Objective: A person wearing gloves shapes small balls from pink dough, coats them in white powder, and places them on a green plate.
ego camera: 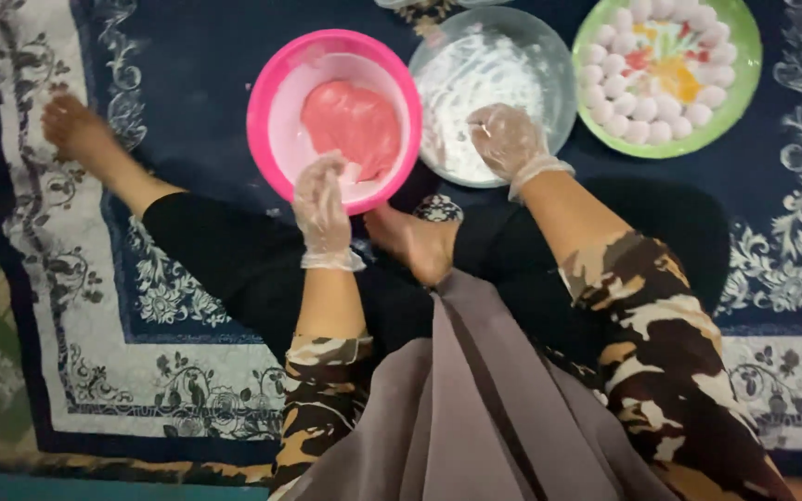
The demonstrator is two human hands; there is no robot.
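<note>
Nearby, left hand [323, 211] fingers pinch pink dough [352, 128]; right hand [506, 139] fingers curl loosely over flour bowl [559, 65].

The gloved left hand [323, 211] reaches into the pink bowl [271, 93] holding pink dough [353, 125]. The gloved right hand [509, 139] rests in the clear bowl [554, 65] of white flour [475, 83], near a green plate [744, 65] of white balls [616, 85].

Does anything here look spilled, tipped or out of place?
Nothing stands out. The pink bowl, the clear flour bowl and the green plate sit level on the carpet; no flour shows on it. The left hand and right hand are gloved.
</note>
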